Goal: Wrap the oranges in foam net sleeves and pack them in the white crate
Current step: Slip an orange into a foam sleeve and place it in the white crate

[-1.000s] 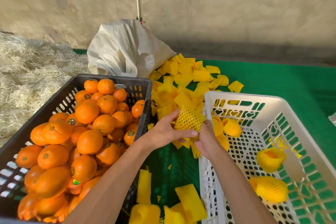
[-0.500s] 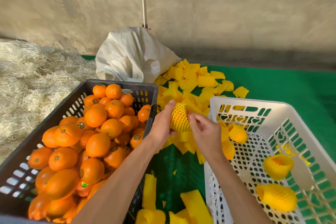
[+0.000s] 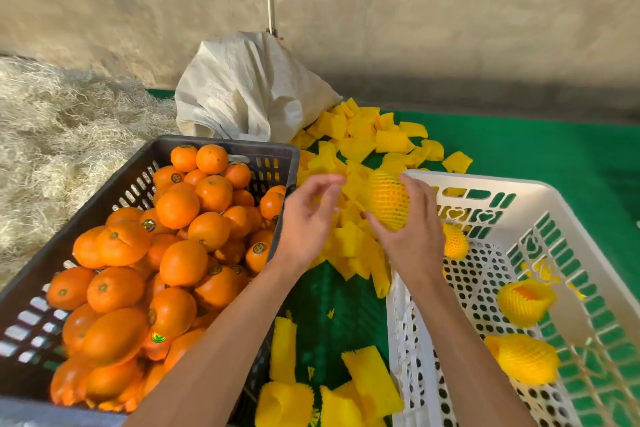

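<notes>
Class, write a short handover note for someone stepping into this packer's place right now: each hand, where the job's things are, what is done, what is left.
Left hand: open, holding nothing, between the crates.
Right hand: grips a sleeved orange at the white crate's near-left corner.
Done: three wrapped oranges lie in the white crate, e.g..
Left: set this one in, then sleeve the bare oranges heaped in the dark crate.
Spare foam net sleeves lie on the green mat between and beyond the crates.
</notes>
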The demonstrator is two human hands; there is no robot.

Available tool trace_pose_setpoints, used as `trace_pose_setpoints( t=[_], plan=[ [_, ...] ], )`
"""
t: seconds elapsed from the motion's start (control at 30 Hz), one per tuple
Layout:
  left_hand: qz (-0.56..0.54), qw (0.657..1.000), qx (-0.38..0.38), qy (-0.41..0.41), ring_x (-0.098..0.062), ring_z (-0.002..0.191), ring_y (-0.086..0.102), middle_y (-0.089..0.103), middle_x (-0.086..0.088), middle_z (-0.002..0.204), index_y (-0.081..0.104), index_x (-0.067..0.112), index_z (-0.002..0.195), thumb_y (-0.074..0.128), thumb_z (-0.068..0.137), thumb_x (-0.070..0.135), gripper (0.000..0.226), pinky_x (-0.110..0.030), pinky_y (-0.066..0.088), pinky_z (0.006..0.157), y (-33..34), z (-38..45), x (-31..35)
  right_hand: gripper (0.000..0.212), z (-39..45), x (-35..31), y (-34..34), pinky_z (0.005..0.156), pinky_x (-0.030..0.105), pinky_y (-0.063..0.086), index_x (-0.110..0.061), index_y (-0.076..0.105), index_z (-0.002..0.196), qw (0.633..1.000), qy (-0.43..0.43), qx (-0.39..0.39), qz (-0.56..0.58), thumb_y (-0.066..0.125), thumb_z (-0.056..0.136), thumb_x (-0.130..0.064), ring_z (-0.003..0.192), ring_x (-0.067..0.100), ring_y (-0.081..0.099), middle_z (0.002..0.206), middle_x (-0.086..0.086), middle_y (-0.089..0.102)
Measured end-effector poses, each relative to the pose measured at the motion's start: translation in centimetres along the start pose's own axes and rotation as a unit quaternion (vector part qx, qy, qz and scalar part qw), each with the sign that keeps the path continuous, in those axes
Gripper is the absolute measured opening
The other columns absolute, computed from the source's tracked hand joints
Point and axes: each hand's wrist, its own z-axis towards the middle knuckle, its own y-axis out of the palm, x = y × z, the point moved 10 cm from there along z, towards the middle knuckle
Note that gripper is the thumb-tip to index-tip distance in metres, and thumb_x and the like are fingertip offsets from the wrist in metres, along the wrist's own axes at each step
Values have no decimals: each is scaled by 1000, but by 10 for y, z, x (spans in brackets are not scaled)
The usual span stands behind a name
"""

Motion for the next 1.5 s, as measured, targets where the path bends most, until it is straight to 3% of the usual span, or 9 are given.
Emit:
trace_pose_setpoints(
  t=[0.13, 0.43, 0.7, 0.87, 1.0, 1.13, 1.27, 1.37, 1.5],
  plan=[
    [152, 971, 91, 160, -16, 101, 66, 69, 7, 108, 67, 18, 116, 53, 106, 17, 17, -23, 55, 82, -52, 4, 38, 86, 6, 43, -22, 110, 56, 43, -19, 33, 155, 995, 83, 45, -37, 79, 86, -44, 140, 30, 41, 152, 9, 41],
    [459, 870, -133, -120, -37, 137, 45, 48, -16, 149, 47, 15, 149, 62, 100, 13, 51, -52, 39, 114, -82, 53, -81, 59, 3, 19, 11, 126, 45, 20, -4, 49, 148, 997, 12, -61, -38, 71, 96, -18, 152, 33, 29, 160, 14, 39],
    [689, 661, -266, -134, -36, 131, 52, 45, -14, 144, 31, 21, 156, 66, 98, 30, 68, -46, 42, 110, -67, 59, -125, 39, -8, 9, 87, 127, 43, 9, -19, 55, 140, 920, -60, -280, -266, 52, 102, -22, 136, 20, 47, 139, 2, 58],
    [581, 795, -129, -112, -39, 134, 48, 45, -18, 149, 34, 21, 156, 65, 99, 18, 65, -48, 44, 111, -81, 71, -101, 44, -23, 24, 139, 92, 39, 45, -9, 47, 138, 858, 6, -428, -285, 59, 96, -12, 122, 33, 57, 133, 14, 61],
    [383, 919, 60, -66, -34, 132, 49, 48, -17, 145, 36, 19, 154, 67, 98, 31, 65, -46, 45, 109, -101, 72, -42, 80, -35, 55, 155, 105, 45, 43, 3, 9, 159, 803, 83, -493, -326, 59, 98, -13, 133, 38, 51, 146, 21, 52],
    [230, 962, 128, -77, -11, 105, 65, 61, 0, 131, 39, 18, 150, 63, 96, 55, 70, -29, 55, 86, -83, 54, -4, 27, -27, 51, 154, 93, 38, 48, -13, 62, 125, 827, 78, -466, -306, 59, 98, -13, 116, 33, 65, 125, 11, 69],
    [24, 982, 74, -174, -16, 71, 66, 68, -1, 91, 60, 17, 115, 66, 96, 52, 40, -19, 49, 53, -27, 27, -18, 28, -5, 25, 123, 84, 40, 50, -10, 66, 110, 923, 154, -318, -156, 60, 98, -34, 109, 38, 65, 114, 16, 69],
    [2, 975, 40, -220, -20, 73, 59, 59, -2, 76, 60, 16, 89, 74, 90, 51, 37, -30, 50, 62, -2, 10, -42, 23, 5, 11, 85, 70, 40, 47, -19, 62, 93, 961, 214, -168, 53, 60, 97, -41, 86, 29, 62, 87, 3, 66],
    [-99, 947, 0, -306, -15, 107, 66, 66, 2, 119, 56, 21, 129, 69, 86, 67, 65, -40, 60, 93, 18, -3, -66, 22, -7, -3, 66, 59, 32, 44, -26, 59, 82, 927, 216, -134, 277, 62, 98, -41, 62, 6, 55, 67, -12, 59]
  ],
)
